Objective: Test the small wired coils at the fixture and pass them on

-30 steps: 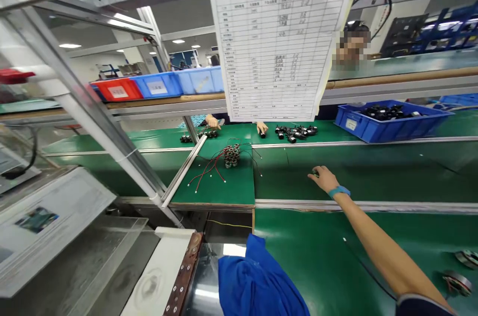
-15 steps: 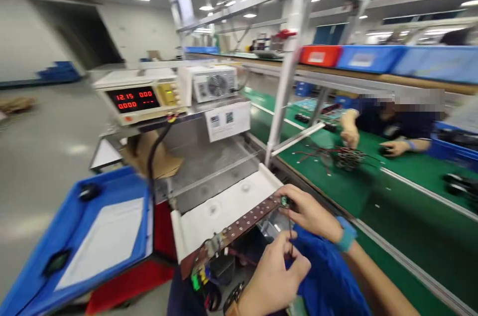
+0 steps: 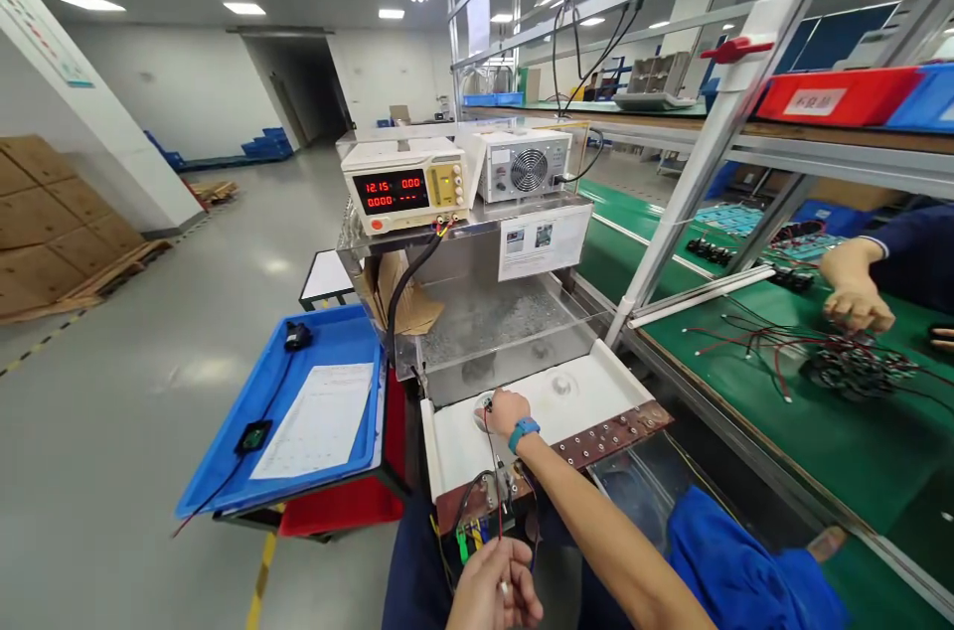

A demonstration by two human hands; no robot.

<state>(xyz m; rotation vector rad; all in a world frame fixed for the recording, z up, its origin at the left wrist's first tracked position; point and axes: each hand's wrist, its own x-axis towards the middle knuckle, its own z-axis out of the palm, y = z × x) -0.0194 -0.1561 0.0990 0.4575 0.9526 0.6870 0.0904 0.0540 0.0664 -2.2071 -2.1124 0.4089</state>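
Observation:
My right hand (image 3: 510, 411), with a blue wristband, pinches a small dark part (image 3: 488, 404) over the white tray (image 3: 596, 398). A thin red and black wire (image 3: 493, 456) runs from that part down toward my left hand (image 3: 501, 580). The left fingers are curled around the wire's lower end, palm up, below the brown perforated strip (image 3: 596, 443). Between the hands, a metal clamp-like fixture (image 3: 502, 484) sits on the strip, with green and yellow connectors (image 3: 462, 545) beneath it.
A power supply (image 3: 406, 185) stands on the clear box behind the tray. To the left, a blue bin (image 3: 313, 332) holds a paper and dark parts. On the right, another person's hand (image 3: 857, 297) touches a wire bundle (image 3: 857, 367) on the green bench (image 3: 760, 431).
The view has swung left. My right hand has moved from the strip's right end to over the white tray, and my left hand is now lower, with the wire stretched between them.

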